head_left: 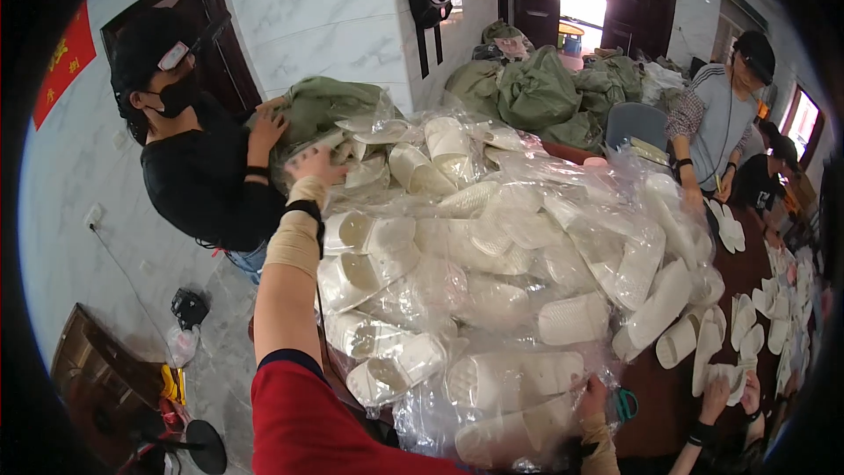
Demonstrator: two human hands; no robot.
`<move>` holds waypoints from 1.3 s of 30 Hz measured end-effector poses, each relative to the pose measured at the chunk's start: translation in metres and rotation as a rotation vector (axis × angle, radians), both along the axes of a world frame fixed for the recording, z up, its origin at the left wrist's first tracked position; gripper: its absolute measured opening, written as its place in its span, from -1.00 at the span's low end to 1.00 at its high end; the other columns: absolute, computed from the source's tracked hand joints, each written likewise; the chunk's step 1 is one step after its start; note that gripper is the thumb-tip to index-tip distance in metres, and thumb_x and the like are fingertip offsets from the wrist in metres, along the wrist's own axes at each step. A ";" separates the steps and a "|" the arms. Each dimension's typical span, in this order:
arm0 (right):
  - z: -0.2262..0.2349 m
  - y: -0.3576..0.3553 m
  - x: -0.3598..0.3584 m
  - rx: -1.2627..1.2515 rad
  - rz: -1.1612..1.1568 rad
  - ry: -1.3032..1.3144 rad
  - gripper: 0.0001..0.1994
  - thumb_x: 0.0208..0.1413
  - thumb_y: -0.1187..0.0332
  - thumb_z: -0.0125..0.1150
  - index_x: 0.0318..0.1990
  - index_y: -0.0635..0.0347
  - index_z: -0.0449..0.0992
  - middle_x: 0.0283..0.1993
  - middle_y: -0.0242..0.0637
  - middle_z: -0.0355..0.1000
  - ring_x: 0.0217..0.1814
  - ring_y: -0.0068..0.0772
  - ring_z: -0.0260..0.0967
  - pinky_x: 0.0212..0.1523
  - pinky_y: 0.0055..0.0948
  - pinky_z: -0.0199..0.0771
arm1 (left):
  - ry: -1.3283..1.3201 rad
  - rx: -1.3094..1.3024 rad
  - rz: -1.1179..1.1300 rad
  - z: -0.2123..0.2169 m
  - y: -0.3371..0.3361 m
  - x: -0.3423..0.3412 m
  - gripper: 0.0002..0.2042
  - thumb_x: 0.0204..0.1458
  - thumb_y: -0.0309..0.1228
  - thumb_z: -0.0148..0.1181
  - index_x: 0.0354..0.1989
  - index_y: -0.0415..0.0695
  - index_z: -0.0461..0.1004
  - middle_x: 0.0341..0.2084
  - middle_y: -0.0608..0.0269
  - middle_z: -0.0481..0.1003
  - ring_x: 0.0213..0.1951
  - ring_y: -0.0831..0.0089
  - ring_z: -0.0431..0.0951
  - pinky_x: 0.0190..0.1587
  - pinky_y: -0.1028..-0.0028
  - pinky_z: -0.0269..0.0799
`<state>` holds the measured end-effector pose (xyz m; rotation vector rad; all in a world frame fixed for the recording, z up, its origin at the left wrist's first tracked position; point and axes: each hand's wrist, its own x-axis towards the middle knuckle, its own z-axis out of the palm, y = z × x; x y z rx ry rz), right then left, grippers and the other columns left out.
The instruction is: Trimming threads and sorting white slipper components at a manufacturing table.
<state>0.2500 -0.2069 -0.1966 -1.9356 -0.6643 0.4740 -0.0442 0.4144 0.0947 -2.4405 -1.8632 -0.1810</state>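
A large heap of white slippers (505,229) in clear plastic bags covers the table in front of me. My left hand (316,167) reaches to the heap's far left side, fingers spread, above loose-looking bagged slippers beside a green sack (330,110). It does not appear to grip anything. Low at the right, my right hand (594,398) has its fingers closed at the edge of a plastic bag with a pair of white slippers (514,380). A small green-handled tool (626,405), perhaps scissors, lies right beside that hand.
A person in black (207,163) stands at the left, hands on the green sack. Another in grey (725,114) works at the far right. At lower right, someone else's hands (716,400) hold a slipper. Unbagged slippers (778,308) cover the brown table there. Green sacks (541,88) are piled behind.
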 end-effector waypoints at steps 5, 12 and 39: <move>0.008 0.009 -0.014 0.082 -0.055 0.075 -0.81 0.03 0.36 0.32 -0.42 0.30 0.46 -0.50 -0.49 0.36 -0.42 -0.64 0.22 -0.44 -0.47 0.28 | -0.169 -0.021 -0.238 -0.117 0.078 -0.088 -0.25 -0.23 0.10 0.29 0.16 0.02 0.27 0.11 -0.13 0.29 0.10 -0.06 0.36 0.14 0.09 0.25; -0.006 0.001 -0.014 0.249 -0.287 0.437 -0.82 0.01 0.36 0.34 -0.42 0.28 0.48 -0.50 -0.48 0.37 -0.43 -0.63 0.21 -0.44 -0.49 0.27 | -0.475 0.227 -0.364 -0.107 0.032 -0.003 -0.84 0.02 -0.36 0.09 -0.25 -0.11 0.41 -0.30 0.02 0.48 -0.22 -0.05 0.48 -0.23 0.07 0.36; 0.003 0.006 -0.005 -0.055 -0.041 -0.117 -0.76 0.06 0.38 0.19 -0.15 0.33 0.49 -0.29 -0.14 0.54 -0.26 -0.47 0.46 -0.21 -0.44 0.44 | -0.933 0.189 -1.180 0.012 -0.288 0.181 -0.73 0.04 -0.37 0.16 -0.08 -0.17 0.45 -0.13 0.03 0.49 -0.03 0.10 0.43 0.05 0.27 0.32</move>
